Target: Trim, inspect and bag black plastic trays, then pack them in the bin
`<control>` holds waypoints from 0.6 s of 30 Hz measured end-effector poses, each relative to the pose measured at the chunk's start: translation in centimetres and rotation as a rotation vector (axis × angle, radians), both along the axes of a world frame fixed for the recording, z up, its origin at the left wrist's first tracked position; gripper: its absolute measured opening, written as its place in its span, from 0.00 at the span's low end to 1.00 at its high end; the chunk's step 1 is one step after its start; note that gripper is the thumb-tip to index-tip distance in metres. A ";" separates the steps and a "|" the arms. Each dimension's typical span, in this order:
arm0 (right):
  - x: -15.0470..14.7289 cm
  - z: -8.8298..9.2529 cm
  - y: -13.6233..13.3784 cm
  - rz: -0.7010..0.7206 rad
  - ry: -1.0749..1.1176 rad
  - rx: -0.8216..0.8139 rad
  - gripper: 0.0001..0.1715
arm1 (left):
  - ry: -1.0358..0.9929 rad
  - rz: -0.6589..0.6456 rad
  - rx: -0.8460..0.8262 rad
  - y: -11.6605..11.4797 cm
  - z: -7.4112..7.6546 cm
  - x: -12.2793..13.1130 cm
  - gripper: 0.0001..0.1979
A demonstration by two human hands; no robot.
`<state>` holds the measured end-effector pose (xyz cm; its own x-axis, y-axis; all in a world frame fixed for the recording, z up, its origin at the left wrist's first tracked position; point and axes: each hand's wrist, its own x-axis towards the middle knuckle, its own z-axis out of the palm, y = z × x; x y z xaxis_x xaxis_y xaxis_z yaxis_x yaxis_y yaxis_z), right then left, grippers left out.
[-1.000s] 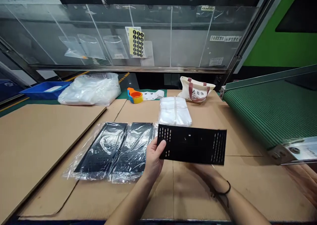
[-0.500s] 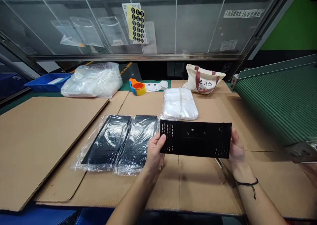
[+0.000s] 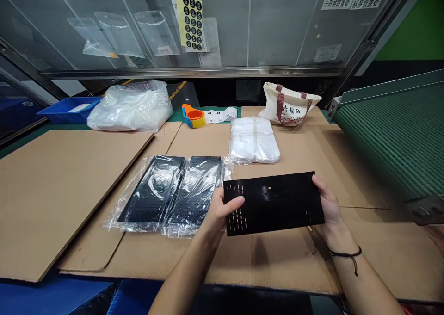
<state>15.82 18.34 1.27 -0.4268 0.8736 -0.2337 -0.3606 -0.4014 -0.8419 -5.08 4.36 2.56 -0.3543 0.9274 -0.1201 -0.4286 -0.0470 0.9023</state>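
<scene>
Between my two hands I hold a flat black panel [image 3: 274,206] with rows of small slots near both ends, raised above the cardboard. My left hand [image 3: 219,211] grips its left end, thumb lying over the front face. At the other end, my right hand [image 3: 329,204] is closed on the edge, with the thumb near the upper corner and the other fingers hidden behind. Left of the panel, two black panels in clear plastic bags [image 3: 154,192] lie side by side on the cardboard. A strapped stack of clear plastic bags [image 3: 255,141] rests just beyond the held panel.
A thick cardboard sheet [image 3: 69,190] covers the left side. Along the back are a blue tray [image 3: 71,110], a bulky plastic bag [image 3: 130,107], a tape dispenser [image 3: 193,117] and a cloth bag [image 3: 289,107]. A green conveyor belt [image 3: 398,134] borders the right.
The panel has tilted, its left end now lower than its right, and its face has turned. My left thumb lies further across it. The camera view has shifted slightly.
</scene>
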 end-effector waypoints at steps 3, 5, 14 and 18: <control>0.2 -0.3 0.0 0.042 0.010 -0.012 0.16 | -0.074 0.048 -0.041 0.0 -0.1 0.0 0.21; 0.3 -0.3 -0.1 0.065 0.019 -0.032 0.15 | -0.146 0.087 -0.047 0.1 -0.1 0.1 0.23; -0.5 0.2 -0.9 0.092 0.053 -0.065 0.17 | -0.430 -0.039 -0.069 0.1 0.0 -0.1 0.28; -0.7 0.3 -0.9 0.046 0.052 -0.109 0.18 | -0.418 0.006 -0.039 0.1 0.0 -0.2 0.22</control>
<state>15.09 17.43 1.57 -0.4803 0.8232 -0.3027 -0.3819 -0.5069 -0.7728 -5.24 4.48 2.51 -0.2734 0.9173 -0.2896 -0.7578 -0.0199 0.6522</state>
